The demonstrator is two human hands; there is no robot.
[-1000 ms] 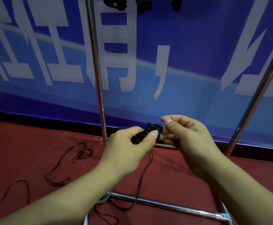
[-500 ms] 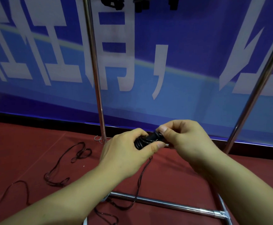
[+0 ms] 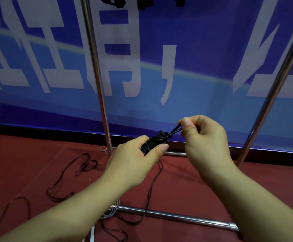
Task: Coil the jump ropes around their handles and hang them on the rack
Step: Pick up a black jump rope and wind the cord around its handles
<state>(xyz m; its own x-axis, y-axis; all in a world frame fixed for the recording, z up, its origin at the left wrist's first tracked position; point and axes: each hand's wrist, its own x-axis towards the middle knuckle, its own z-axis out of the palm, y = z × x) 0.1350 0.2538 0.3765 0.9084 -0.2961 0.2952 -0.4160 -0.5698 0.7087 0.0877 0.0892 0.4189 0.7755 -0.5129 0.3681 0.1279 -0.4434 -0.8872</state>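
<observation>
From my remote seat, the rack [image 3: 97, 81] looked like polished metal tubing, chrome-bright and smooth, catching streaks of light along its uprights and its floor bar toward five o'clock. The jump rope [image 3: 155, 143] coiled on its handles appeared a glossy black cord, plastic or rubber, I couldn't tell which. The floor covering [image 3: 29, 159] read as matt dark red carpet with a fine nap. At twelve o'clock the banner [image 3: 203, 49] seemed a smooth printed sheet, faintly sheened.

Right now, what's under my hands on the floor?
Thin dark rope trails from the left hand over red carpet, crossing the chrome rack base bar. The forearms cover its lower loops.
</observation>
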